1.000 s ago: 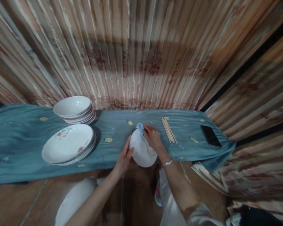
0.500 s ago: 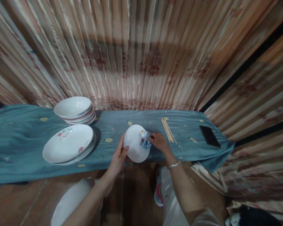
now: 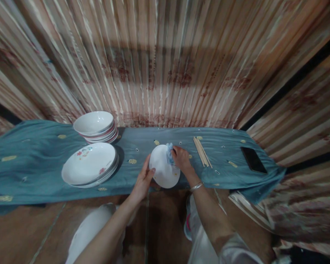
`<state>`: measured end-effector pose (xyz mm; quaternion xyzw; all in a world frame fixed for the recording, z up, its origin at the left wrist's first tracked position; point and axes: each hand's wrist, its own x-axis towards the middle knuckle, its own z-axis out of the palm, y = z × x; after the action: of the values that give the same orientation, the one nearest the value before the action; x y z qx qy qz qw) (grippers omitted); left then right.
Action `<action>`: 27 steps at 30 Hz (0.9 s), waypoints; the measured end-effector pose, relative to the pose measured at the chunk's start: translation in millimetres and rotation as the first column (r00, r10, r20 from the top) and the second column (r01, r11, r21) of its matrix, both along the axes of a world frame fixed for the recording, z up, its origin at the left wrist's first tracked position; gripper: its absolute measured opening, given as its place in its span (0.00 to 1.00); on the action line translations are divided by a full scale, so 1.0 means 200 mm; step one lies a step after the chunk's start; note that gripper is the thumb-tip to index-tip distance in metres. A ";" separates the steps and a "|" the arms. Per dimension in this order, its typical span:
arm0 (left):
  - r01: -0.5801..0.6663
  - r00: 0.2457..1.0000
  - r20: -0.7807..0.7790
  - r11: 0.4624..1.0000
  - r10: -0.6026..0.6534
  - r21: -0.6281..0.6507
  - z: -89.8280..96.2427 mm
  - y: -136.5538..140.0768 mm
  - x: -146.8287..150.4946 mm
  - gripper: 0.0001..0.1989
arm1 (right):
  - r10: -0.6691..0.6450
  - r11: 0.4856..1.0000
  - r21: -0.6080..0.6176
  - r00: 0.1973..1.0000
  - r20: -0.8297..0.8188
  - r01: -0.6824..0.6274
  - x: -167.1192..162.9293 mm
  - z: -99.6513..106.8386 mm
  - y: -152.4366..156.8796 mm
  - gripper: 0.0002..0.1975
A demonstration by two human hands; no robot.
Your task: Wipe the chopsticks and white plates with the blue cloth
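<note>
A small white plate is tilted up near the front edge of the table. My left hand grips its left rim, with the thumb on the face and the other fingers mostly hidden behind. Pinched in my right hand is a blue-and-white cloth, pressed against the plate's upper right part. Small orange marks show on the plate near the cloth. To the right of my right hand lie several wooden chopsticks, side by side.
On the left, a stack of floral plates stands in front of a stack of bowls. A black phone rests toward the right end of the teal tablecloth. Pleated curtains hang close behind and at the right.
My right hand has slid the cloth from the plate's right middle up toward its upper rim. My left hand keeps its grip. The whole view has shifted slightly.
</note>
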<state>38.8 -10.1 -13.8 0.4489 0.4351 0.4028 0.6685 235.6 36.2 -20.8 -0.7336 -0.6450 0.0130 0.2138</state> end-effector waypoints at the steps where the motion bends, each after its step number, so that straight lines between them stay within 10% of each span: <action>1: 0.006 1.000 0.003 1.000 -0.006 0.002 0.00 0.00 0.00 0.42 | 0.033 0.998 0.055 0.999 -0.024 -0.032 -0.02 0.00 0.01 0.10; 8: 0.012 1.000 0.014 1.000 -0.012 0.002 -0.01 0.00 -0.01 0.42 | 0.294 0.915 0.336 0.940 -0.174 -0.224 -0.18 -0.02 0.02 0.18; 27: -0.038 0.987 0.154 0.997 0.049 -0.072 0.00 -0.01 -0.01 0.36 | 0.570 0.814 0.325 0.555 -0.607 -0.481 -0.32 0.03 -0.26 0.14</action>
<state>36.3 -11.5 -14.7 0.3831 0.4048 0.4359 0.7066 172.5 -15.8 -14.6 -0.4349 -0.7091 0.3043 0.4641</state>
